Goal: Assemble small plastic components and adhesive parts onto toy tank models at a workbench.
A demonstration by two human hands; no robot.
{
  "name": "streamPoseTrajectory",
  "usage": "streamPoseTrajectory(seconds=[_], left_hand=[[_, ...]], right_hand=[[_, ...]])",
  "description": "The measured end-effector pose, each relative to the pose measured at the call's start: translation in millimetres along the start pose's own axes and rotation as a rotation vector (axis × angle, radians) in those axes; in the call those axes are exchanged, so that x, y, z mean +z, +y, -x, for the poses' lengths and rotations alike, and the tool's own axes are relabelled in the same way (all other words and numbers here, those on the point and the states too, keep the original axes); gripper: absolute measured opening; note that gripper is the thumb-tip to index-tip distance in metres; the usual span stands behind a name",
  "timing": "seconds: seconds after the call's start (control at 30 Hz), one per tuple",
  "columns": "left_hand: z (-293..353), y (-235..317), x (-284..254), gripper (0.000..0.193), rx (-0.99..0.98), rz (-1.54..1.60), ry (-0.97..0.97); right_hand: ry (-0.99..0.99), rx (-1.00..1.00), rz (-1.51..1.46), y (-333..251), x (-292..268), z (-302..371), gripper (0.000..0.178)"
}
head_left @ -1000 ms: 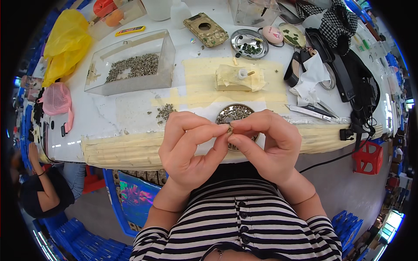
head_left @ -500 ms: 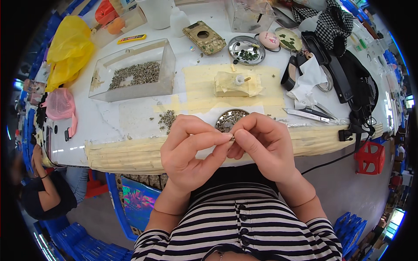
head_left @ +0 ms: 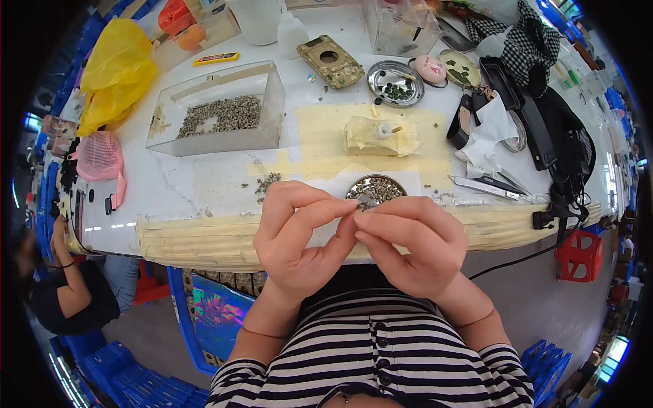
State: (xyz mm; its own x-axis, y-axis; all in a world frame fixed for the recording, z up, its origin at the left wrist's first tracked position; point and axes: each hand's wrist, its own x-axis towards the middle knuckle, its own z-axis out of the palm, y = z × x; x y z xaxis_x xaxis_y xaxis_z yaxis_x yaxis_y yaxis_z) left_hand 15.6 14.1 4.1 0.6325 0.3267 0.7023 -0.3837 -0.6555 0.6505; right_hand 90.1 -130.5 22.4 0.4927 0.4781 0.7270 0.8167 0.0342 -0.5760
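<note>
My left hand (head_left: 294, 239) and my right hand (head_left: 416, 243) meet fingertip to fingertip above the table's near edge. Both are closed in a pinch. Whatever sits between the tips is too small and too covered to name. Just beyond the fingers stands a round metal dish (head_left: 385, 182) filled with small grey-brown pieces, its near rim partly behind my right hand. Left of it, a loose scatter of similar pieces (head_left: 267, 182) lies on the table. Farther back, a block wrapped in cream tape (head_left: 364, 144) carries a small white fitting with a short peg.
A clear box (head_left: 204, 143) holds many small grey pieces. Behind stand a camouflage-patterned case (head_left: 331, 60) and a metal plate of dark green bits (head_left: 396, 85). Tweezers (head_left: 484, 188) lie at the right. A yellow bag (head_left: 119, 75) is far left. Another person (head_left: 75, 285) sits at the left.
My right hand has turned, its index finger now over the top and its thumb lower. More of the dish shows. The whole view has shifted slightly.
</note>
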Motion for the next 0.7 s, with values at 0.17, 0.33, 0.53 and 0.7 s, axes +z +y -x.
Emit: streamPoseTrajectory(seconds=[0.17,0.33,0.53,0.7], left_hand=[[1.0,-4.2,3.4,0.027,-0.094,0.083,0.006],[-2.4,-6.2,3.1,0.028,-0.037,0.151,-0.013],[0.4,-6.4,2.0,0.030,-0.039,0.112,-0.004],[0.5,-9.1,-1.8,0.033,-0.014,0.127,-0.043]], right_hand=[[-0.010,0.113,0.050,2.4,-1.1,5.4,0.027],[-0.124,0.354,-0.253,4.6,-4.4,-0.8,0.019],[-0.138,0.438,-0.294,2.9,-3.5,-3.0,0.013],[-0.162,0.572,-0.499,7.3,0.4,-2.8,0.013]])
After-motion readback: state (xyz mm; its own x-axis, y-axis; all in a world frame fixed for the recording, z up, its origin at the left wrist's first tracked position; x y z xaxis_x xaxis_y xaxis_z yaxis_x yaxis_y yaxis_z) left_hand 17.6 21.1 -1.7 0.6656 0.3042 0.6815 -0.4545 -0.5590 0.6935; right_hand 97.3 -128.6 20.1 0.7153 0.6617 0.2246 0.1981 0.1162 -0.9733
